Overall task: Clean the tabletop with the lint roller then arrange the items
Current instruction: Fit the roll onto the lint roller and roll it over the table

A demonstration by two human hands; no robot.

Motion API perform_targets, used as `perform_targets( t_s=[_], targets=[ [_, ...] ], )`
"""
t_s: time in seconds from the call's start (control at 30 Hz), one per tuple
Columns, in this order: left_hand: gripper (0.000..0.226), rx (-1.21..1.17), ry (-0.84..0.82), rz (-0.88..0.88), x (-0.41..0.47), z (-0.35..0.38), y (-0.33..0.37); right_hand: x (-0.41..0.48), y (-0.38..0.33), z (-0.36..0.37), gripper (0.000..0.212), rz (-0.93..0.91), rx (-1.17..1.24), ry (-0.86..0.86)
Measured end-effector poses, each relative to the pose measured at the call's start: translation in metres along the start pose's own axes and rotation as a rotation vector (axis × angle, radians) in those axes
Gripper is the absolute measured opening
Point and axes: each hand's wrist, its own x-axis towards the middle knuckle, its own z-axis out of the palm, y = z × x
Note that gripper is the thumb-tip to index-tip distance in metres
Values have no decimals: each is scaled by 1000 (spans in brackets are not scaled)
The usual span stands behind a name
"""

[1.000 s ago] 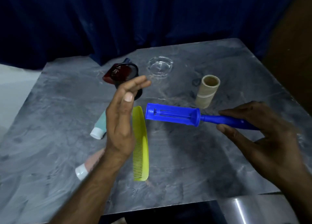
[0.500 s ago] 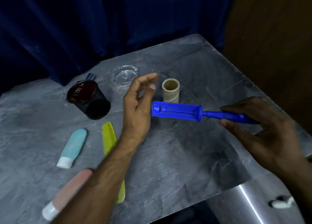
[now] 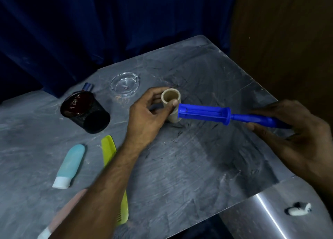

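While the right hand (image 3: 295, 134) is pinching the blue lint roller (image 3: 203, 113) by its handle, spindle aimed left, the left hand (image 3: 147, 116) is curling round the cardboard roll (image 3: 170, 96) standing on the table (image 3: 198, 166), seemingly to load it.

Grey marbled table (image 3: 198, 157), scuffed. On it:
- glass ashtray (image 3: 124, 84), far side
- black mesh cup (image 3: 90, 116), on its side, left of the ashtray
- cardboard roll (image 3: 170, 95), upright, right of the ashtray
- yellow-green comb (image 3: 108, 148), near left
- blue tube (image 3: 71, 164), beside the comb
- pink tube (image 3: 61, 215), near edge
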Motion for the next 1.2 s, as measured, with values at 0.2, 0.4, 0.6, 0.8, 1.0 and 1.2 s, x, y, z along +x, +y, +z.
perform_targets(
  t_s=[0.2,0.4,0.6,0.8,1.0,1.2],
  targets=[
    [30,-372,342,-193,-19,-23,4,5,-6,-2,36,-7,-35,-9],
    [24,-815,495,-395,-56,-48,21,9,-20,7,32,-27,-18,2],
    [46,-909,516,-440,-80,-54,36,15,-37,28,33,-96,48,6],
    [44,-969,563,-461,-95,-68,41,19,-51,37,32,-106,78,-2],
    [53,-1004,564,-425,-106,-77,51,24,-65,40,37,-124,99,-17],
    [49,-918,585,-376,-110,-78,56,27,-78,39,40,-177,110,-14]
  ],
)
